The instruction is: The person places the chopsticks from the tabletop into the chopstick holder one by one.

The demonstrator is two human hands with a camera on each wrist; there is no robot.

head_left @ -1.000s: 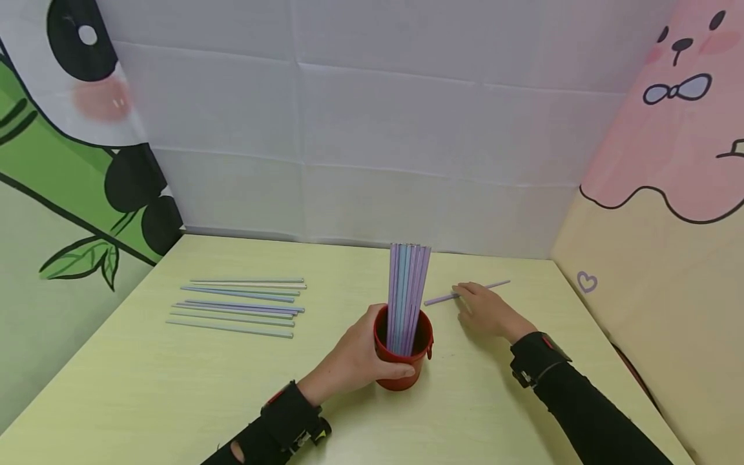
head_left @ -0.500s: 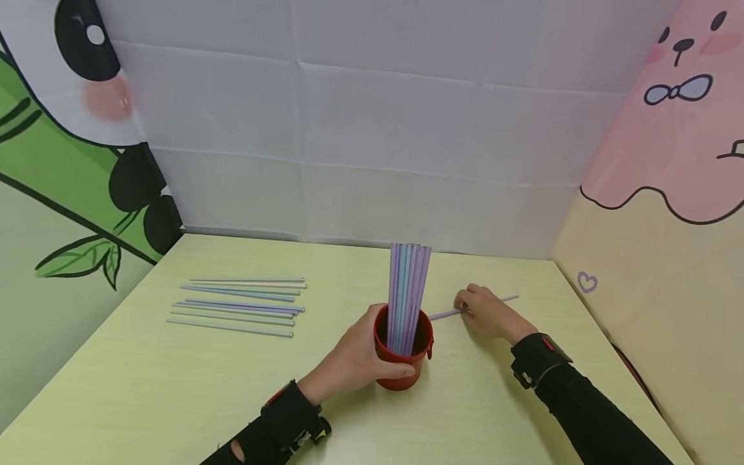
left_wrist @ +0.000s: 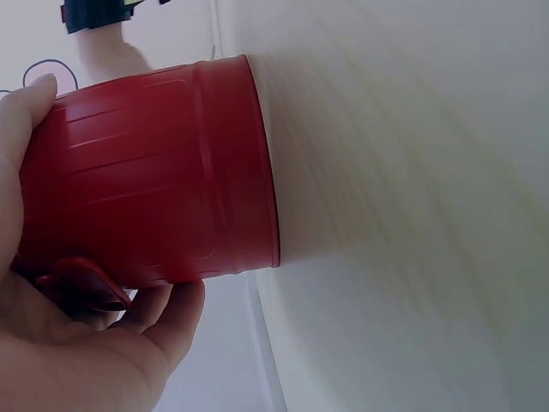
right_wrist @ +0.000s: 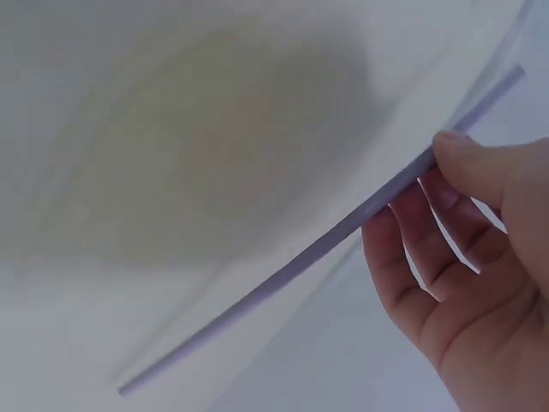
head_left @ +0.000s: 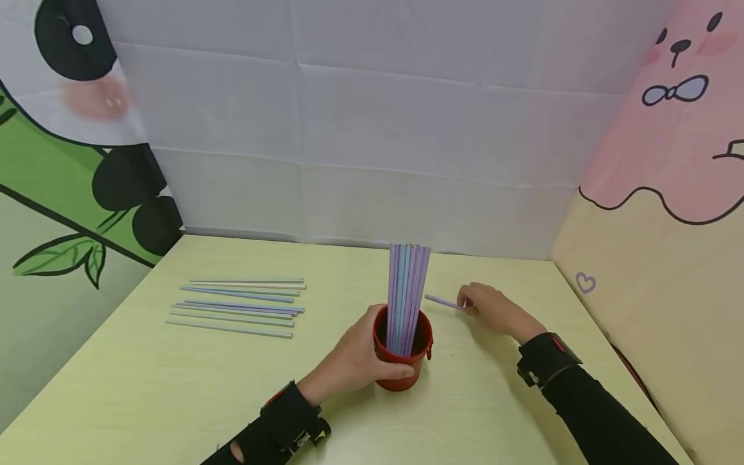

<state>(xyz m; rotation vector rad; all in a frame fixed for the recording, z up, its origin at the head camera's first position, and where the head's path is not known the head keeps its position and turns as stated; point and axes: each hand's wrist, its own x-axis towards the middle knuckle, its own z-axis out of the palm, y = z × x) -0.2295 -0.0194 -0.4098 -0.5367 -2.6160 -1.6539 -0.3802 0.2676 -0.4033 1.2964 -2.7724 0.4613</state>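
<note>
A small red metal bucket [head_left: 397, 380] stands on the table, and my left hand [head_left: 360, 352] grips its side, fingers curled round it. In the left wrist view the bucket [left_wrist: 146, 172] shows its ribbed wall and a side lug. A bundle of purple and blue straws [head_left: 407, 290] stands upright inside, leaning slightly right. To the bucket's right, my right hand [head_left: 494, 310] pinches a single purple straw [head_left: 444, 301]. The right wrist view shows that straw [right_wrist: 300, 262] held between thumb and fingertips, raised off the surface.
Several loose straws [head_left: 238, 314], blue, purple and pale, lie roughly parallel on the left of the pale yellow table [head_left: 174, 394]. A white sheet [head_left: 372, 129] hangs behind. Printed panels with cartoon animals flank both sides.
My right hand, first touching the straw on the table, now holds it raised and turned so its near end points toward the bucket. The left hand and bucket stay put.
</note>
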